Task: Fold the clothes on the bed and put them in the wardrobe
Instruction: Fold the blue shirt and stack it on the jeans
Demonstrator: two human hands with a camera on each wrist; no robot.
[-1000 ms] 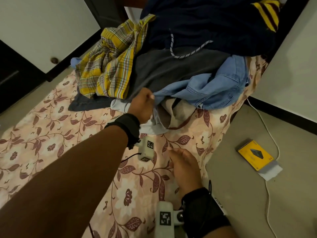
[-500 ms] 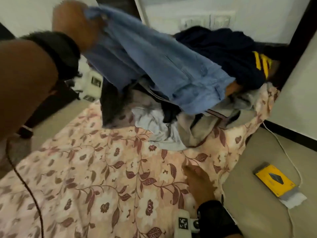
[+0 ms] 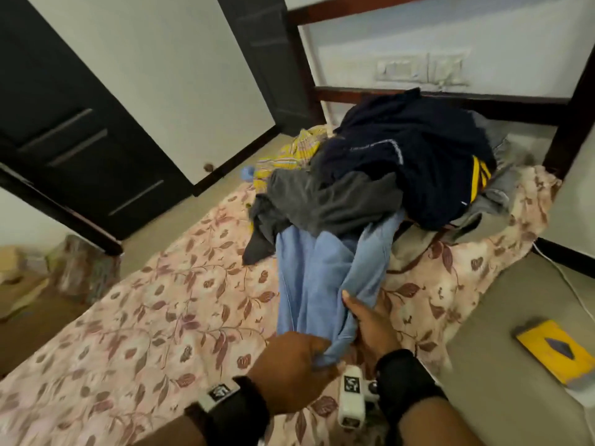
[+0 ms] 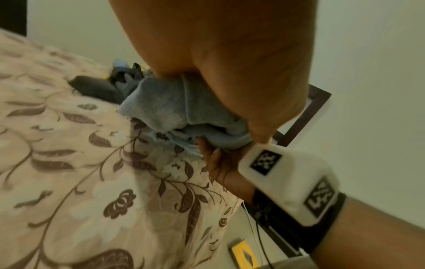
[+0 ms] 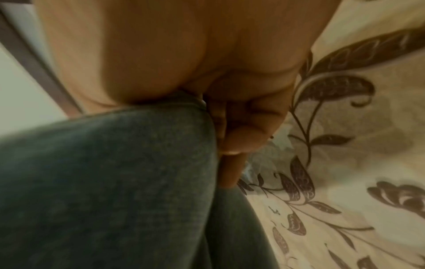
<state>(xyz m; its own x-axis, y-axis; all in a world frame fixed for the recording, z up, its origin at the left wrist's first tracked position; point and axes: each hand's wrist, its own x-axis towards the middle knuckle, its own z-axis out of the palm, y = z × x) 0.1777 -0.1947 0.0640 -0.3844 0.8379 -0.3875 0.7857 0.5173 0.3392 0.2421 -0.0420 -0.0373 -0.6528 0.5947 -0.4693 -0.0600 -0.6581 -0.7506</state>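
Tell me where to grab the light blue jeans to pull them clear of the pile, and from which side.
Grip the bunched near end of the light blue jeans, coming from the bed's near edge, where the left hand and right hand already clutch it. The far end lies tucked under the grey garment and navy garment, so pulling toward yourself probably frees it best.

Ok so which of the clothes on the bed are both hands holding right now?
The light blue denim garment. The left hand and right hand grip its near end; the navy, grey and yellow plaid pieces lie untouched in the pile behind.
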